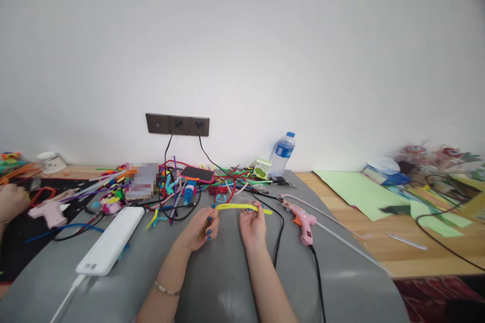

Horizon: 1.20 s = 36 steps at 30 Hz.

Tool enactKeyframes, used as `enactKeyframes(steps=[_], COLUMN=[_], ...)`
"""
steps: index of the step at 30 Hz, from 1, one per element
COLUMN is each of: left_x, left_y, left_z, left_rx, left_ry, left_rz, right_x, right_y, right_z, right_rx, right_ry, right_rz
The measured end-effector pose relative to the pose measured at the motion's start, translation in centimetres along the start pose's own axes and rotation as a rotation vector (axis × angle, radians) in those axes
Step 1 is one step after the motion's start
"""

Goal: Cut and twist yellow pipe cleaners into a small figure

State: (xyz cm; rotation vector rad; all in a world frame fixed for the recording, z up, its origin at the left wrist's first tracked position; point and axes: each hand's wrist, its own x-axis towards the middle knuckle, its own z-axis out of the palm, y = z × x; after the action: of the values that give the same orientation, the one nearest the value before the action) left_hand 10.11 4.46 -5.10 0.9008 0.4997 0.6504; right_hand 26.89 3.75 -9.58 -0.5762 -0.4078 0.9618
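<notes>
At the middle of the grey-covered counter (212, 282), both hands work one yellow strip (242, 207), which looks like a pipe cleaner or a narrow band of foam; the picture is too small to say which. The left hand (199, 232) is curled shut, its fingertips pinching the strip's left end, with a short bit of yellow showing beneath the thumb. The right hand (253, 224) pinches the strip further along, so that the stretch between the two hands lies nearly level just above the cloth, while the free tail pokes out to the right past the fingers.

Judging from this grip, the step in hand is shaping or straightening the strip, held taut between two pinches. A next move would call for steady hold at one end while the other end bends or twists, and for keeping clear of the black cable (279, 232) that runs just beside the right wrist.

Right of the hands lies a pink glue gun (304, 222), nozzle pointing away toward the wall, its cord trailing down the cloth. Behind the strip sits a tangle of coloured pipe cleaners (178, 186) with a red phone (197, 174) among them. A white power strip (110, 239) lies to the left, a water bottle (282, 154) stands by the wall. Another person's hand (11, 202) rests at the far left edge beside a second pink glue gun (49, 212).
</notes>
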Motion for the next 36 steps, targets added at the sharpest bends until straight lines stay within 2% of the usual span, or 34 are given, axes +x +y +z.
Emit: enactKeyframes(steps=[2,5,9,11,14,17,20,23,25,29,32,34,36], left_x=[0.0,-0.3,-0.5,-0.5,-0.2,-0.1,-0.1,-0.1,-0.1,-0.3,-0.6,-0.7,-0.6], left_y=[0.0,0.1,0.2,0.3,0.6,1.0,1.1,0.9,0.7,0.2,-0.1,-0.2,-0.3], left_z=[-0.2,-0.4,-0.6,-0.7,-0.7,-0.6,-0.6,-0.8,-1.0,-0.8,-0.3,0.0,0.2], left_rx=[-0.042,-0.092,-0.183,-0.25,-0.353,-0.417,-0.445,-0.438,-0.405,-0.292,-0.171,-0.097,-0.057], left_ry=[0.018,0.015,-0.033,-0.016,0.1,0.254,0.298,0.27,0.226,0.025,-0.101,-0.108,-0.043], left_rz=[0.031,0.049,0.011,0.025,0.064,0.081,0.124,0.158,0.13,-0.004,-0.053,-0.027,0.036], right_x=[-0.1,-0.8,-1.9,-2.3,-2.3,-1.8,-1.2,-1.0,-1.3,-2.6,-3.1,-3.1,-2.8], right_y=[-0.2,-0.4,-0.5,-0.3,0.0,-0.1,-0.6,-0.9,-0.7,0.0,0.3,0.0,-0.5], right_z=[0.3,1.3,2.6,2.8,2.5,1.8,1.2,1.2,1.6,2.4,2.8,2.9,2.8], right_rx=[0.049,0.127,0.12,0.092,0.085,0.149,0.216,0.238,0.191,-0.029,-0.121,-0.077,0.021], right_ry=[0.036,0.073,-0.033,-0.103,-0.115,-0.028,0.045,0.074,0.034,-0.153,-0.209,-0.197,-0.179], right_rz=[-0.001,0.079,0.207,0.264,0.308,0.261,0.182,0.176,0.213,0.24,0.226,0.227,0.237])
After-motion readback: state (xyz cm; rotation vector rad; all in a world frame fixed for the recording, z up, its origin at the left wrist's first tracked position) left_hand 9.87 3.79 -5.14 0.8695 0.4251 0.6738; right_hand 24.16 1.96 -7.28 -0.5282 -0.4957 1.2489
